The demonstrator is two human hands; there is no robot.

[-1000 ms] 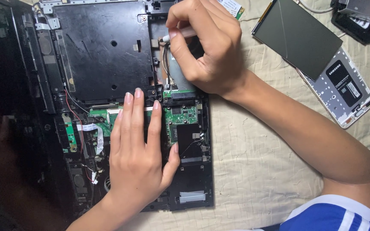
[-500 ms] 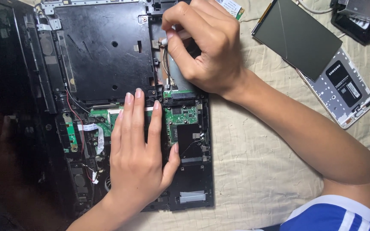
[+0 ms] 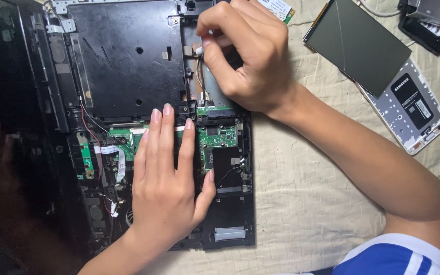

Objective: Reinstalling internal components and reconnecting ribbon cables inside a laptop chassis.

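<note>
Two bare hands: left hand [image 3: 166, 191], right hand [image 3: 250, 56], no gloves, rings or watch visible. Forearms bare, fingernails short and unpainted. Blue short sleeve [image 3: 403, 257] with white stripes on the right upper arm, at the bottom right edge; left sleeve out of frame.

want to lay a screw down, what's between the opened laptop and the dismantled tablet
In the head view, only bare cream cloth and the right forearm lie between the laptop and tablet.
</note>
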